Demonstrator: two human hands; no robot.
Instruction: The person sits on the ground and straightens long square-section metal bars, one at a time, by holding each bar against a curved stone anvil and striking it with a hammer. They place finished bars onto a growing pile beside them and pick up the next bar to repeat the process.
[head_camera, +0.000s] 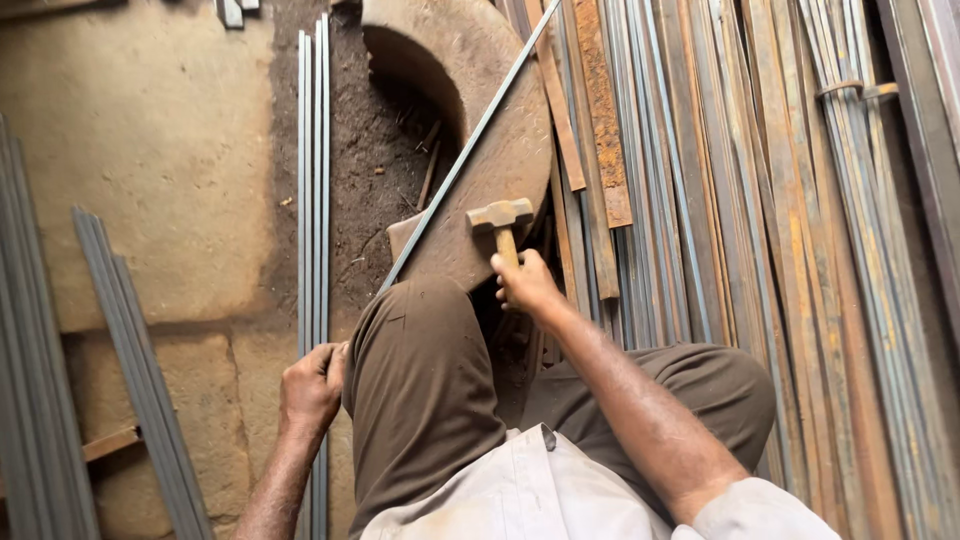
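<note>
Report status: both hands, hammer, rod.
Right hand grips wooden-handled steel hammer. Left hand holds thin grey steel rod across rusty curved anvil.

grey steel rod (470, 140) — rusty-brown anvil block (500, 150), tan hammer (500, 217), olive trousers (420, 380).

Tight on the right, open ground on the left

Rusty flat bars and strips (760, 200) crowd the whole right side in a dense stack, leaving no gap for a hand. The curved steel block (500, 150) fills the middle, with a long thin rod (470, 140) slanting across it and the hammer (500, 225) held over its near end. The raised knee (420, 380) blocks the way between the two hands. On the left, the bare concrete floor (150, 180) lies open between the upright rods (316, 180) and the grey rod bundle (130, 370).
</note>
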